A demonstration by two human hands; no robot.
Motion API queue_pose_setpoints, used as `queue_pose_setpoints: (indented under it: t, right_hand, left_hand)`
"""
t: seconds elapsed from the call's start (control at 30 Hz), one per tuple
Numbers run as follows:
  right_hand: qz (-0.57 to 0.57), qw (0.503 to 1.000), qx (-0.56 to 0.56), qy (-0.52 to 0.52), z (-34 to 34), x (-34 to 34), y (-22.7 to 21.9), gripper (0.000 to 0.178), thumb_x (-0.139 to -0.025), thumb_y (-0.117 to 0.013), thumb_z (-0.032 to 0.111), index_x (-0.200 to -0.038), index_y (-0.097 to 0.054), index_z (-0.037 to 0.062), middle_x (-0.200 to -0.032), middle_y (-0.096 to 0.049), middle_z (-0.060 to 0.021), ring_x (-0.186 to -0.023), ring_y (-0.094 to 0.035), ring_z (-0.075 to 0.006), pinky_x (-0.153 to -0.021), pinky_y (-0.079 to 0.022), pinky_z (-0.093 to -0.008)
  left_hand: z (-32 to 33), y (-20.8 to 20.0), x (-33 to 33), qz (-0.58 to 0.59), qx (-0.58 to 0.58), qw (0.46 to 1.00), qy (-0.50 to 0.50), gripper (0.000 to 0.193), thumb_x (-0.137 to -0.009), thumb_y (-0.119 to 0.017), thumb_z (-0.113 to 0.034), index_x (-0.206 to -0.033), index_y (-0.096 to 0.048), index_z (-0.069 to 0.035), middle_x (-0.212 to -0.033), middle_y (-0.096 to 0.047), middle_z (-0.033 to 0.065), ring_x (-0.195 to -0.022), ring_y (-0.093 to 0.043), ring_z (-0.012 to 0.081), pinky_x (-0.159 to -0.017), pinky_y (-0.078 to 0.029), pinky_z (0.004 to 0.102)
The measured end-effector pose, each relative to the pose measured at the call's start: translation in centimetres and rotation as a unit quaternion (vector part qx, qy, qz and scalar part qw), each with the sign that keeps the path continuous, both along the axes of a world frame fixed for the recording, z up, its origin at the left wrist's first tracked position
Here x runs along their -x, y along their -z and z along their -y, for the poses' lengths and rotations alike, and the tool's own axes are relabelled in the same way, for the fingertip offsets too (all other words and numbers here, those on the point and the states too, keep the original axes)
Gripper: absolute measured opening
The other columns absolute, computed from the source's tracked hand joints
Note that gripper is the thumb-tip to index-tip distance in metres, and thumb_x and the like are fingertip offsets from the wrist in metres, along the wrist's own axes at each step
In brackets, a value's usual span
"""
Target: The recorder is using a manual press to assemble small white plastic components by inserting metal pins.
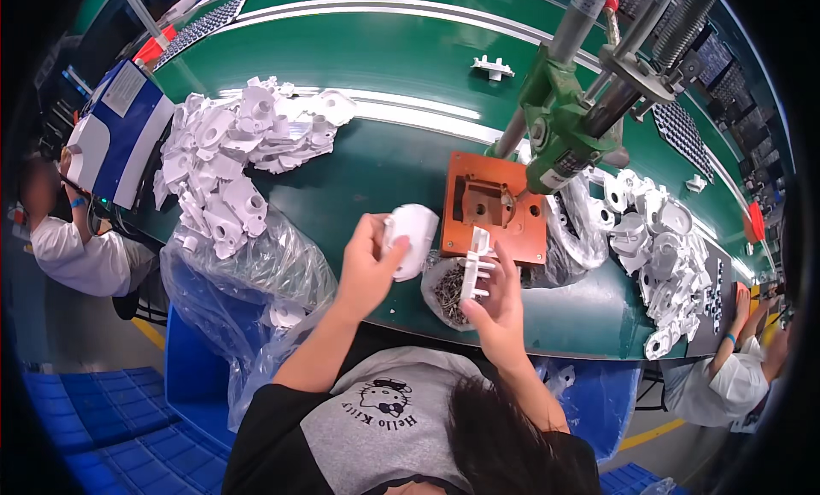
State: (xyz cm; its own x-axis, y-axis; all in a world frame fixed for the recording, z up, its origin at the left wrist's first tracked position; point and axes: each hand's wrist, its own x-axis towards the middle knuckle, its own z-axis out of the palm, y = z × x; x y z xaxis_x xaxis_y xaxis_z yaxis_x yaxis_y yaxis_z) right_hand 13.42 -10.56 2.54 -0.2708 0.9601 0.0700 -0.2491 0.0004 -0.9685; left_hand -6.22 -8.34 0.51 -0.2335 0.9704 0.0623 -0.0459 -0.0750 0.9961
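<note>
In my left hand (367,260) is a white rounded plastic cover (414,237), its smooth face turned up and the thumb lying on it. My right hand (502,303) pinches a narrow white plastic bracket (473,269) with short prongs along one side. The two parts are apart from each other. Below the bracket sits a bag of small metal screws or pins (448,297), partly covered by that hand. Just beyond my right hand lies an orange metal fixture block (461,179) with a shaped recess, under a green hand press (555,123).
A large heap of white plastic parts (209,153) lies to the left, beside clear plastic bags (248,264). More white parts (666,247) are piled at the right. One loose white piece (493,68) rests on the green belt (410,46). Other people work at both sides.
</note>
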Motion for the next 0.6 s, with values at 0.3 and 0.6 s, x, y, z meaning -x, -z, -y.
queue_pose_setpoints:
  t: [0.3, 0.6]
  right_hand:
    - [-0.013, 1.000, -0.025, 0.013, -0.6, 1.0, -0.2, 0.078, -0.082, -0.064, 0.008, -0.145, -0.018, 0.0023, -0.130, -0.041, -0.0138, -0.113, -0.048, -0.0229, -0.097, -0.039, -0.0363]
    - [-0.019, 0.998, 0.059, 0.028, -0.5, -0.6, 0.3, 0.071, -0.084, -0.063, 0.007, -0.144, -0.026, 0.0014, -0.121, -0.049, -0.0109, -0.102, -0.054, -0.0184, -0.089, -0.045, -0.0326]
  left_hand:
    - [2.3, -2.6, -4.7, 0.028, -0.130, 0.984, 0.118, 0.030, -0.096, -0.050, -0.014, -0.120, -0.044, 0.003, -0.127, -0.050, 0.0158, -0.092, -0.058, 0.0161, -0.083, -0.047, 0.0285]
    - [1.7, -1.6, -5.3, -0.201, -0.141, 0.966, 0.082, 0.030, -0.085, -0.056, 0.005, -0.114, -0.057, -0.003, -0.098, -0.061, 0.0136, -0.083, -0.062, 0.0259, -0.076, -0.049, 0.0307]
